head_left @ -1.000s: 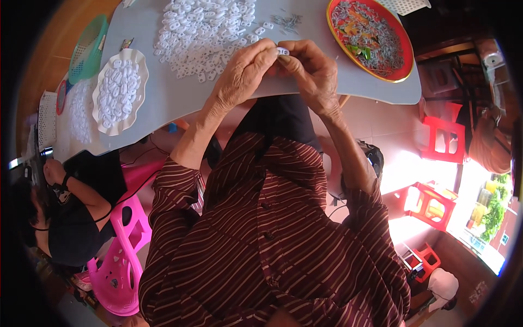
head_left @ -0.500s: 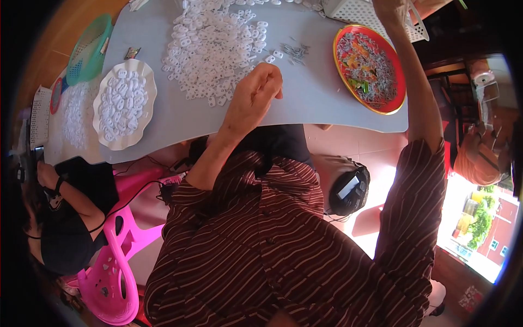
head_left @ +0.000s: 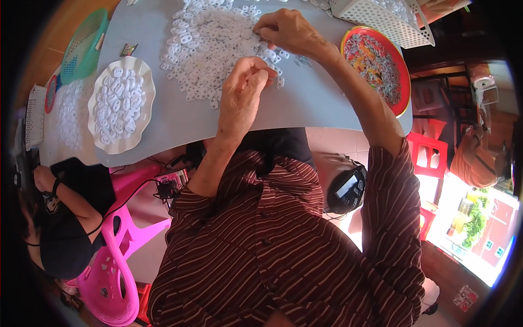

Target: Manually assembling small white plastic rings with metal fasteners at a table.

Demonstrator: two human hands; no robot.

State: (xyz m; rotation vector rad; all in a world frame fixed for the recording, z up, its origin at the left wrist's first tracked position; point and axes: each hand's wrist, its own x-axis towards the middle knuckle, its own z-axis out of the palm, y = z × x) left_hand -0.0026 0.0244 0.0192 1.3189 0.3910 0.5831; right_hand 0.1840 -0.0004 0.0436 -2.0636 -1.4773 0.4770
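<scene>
Left hand [head_left: 243,90] pinches one small white ring; right hand [head_left: 286,28] picks with curled fingers in the loose pile [head_left: 218,46] on the grey table [head_left: 305,103]. White plate [head_left: 121,104] heaped full — pile large, much apparently left.

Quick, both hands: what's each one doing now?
Left hand: fingertips pinched on a small white piece.
Right hand: curled, fingertips in the pile of white pieces; grasp unclear.

A small dark sachet [head_left: 128,49] lies on the grey table [head_left: 316,103].
</scene>
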